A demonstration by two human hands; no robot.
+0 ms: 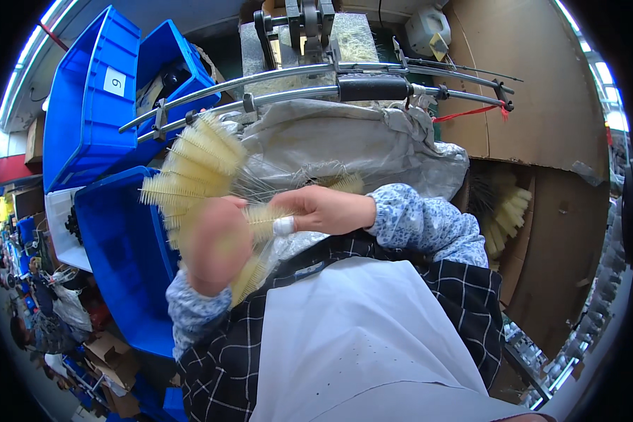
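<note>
My right hand (330, 211) is closed, thumb and fingers pinching the end of a pale yellow bristle brush (261, 219). White tape or cloth wraps a fingertip of that hand. At the brush's other end is my left hand (216, 243), smeared by motion, so its fingers cannot be made out. Behind and beside it fans a bunch of similar yellow brushes (202, 158), their thin wire stems pointing right over my lap. Several bristles also show below my left hand. Another brush head (346, 184) lies just beyond my right hand, on a whitish plastic sheet (295, 133).
Metal rails (288, 77) with a black roller cross in front of a machine (306, 24). Blue bins (91, 98) stand at the left, with another blue bin (126, 260) nearer. More yellow brushes (503, 218) sit in a cardboard box (555, 232) at the right. A white jug (427, 32) stands far right.
</note>
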